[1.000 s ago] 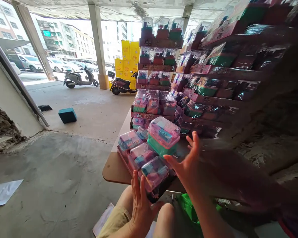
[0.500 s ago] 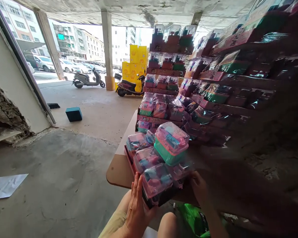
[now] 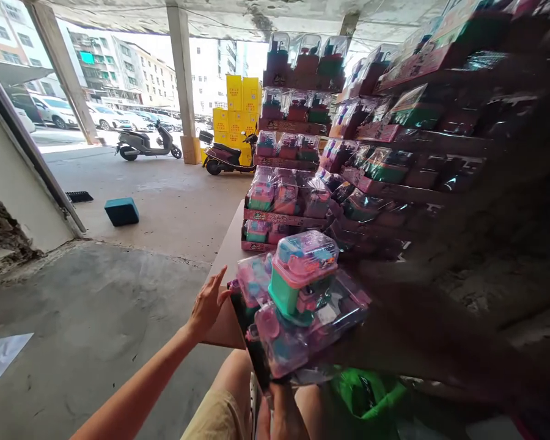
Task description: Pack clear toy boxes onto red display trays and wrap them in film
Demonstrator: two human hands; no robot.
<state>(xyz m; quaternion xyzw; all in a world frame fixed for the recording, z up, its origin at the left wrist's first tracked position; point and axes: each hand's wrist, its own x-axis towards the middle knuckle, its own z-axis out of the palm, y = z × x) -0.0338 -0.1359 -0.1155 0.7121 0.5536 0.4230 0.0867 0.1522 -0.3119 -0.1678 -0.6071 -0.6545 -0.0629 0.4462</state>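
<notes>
A shrink-wrapped tray of toy boxes (image 3: 297, 339) with clear lids, pink and teal, is tilted up at the near corner of the brown table (image 3: 223, 333). A teal and pink toy box (image 3: 302, 275) lies on top of it. My right hand (image 3: 282, 415) is closed on the tray's near bottom end, just above my knees. My left hand (image 3: 208, 302) is stretched out with fingers apart beside the tray's left side, over the table edge, holding nothing.
Tall stacks of the same toy trays (image 3: 286, 153) fill the table behind and to the right. A green bag (image 3: 366, 397) lies below. On the concrete floor are a blue box (image 3: 121, 211) and paper (image 3: 0, 355); scooters (image 3: 227, 157) and yellow crates (image 3: 237, 104) stand beyond.
The tray has been tipped up and turned. My left hand left its near end and reached out to its left side. My right hand came from the right side to the near end.
</notes>
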